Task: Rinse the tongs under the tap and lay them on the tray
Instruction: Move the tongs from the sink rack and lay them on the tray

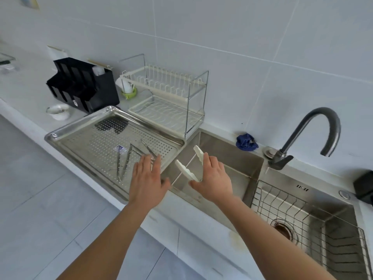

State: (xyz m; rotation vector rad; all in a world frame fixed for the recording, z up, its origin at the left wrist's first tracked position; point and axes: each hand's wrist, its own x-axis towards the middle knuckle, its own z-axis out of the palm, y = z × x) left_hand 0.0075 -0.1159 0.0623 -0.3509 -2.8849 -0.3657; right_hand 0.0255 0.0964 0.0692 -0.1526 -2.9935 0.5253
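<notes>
We held the white plastic tongs with scalloped arms [190,168] in our right hand [214,178], thumb and fingers curled round them near the joined end, the two arms sprung apart and pointing far and left; they hung over the left basin of the stainless steel sink [228,156], just beside the right edge of the perforated steel tray [90,142] and touching neither. Our left hand [147,178] was flat, fingers straight and gripping nothing, over the near right corner of the tray. Thin metal tongs [129,158] already lay on the tray; the dark curved tap [314,126] stood well to the right, with no water visible from it. We judged the rinse probably done, though no wetness could be made out; laying the white pair on the tray remained. Farther off were a crumpled blue cloth [246,142] and a white two-tier dish rack [167,98].
</notes>
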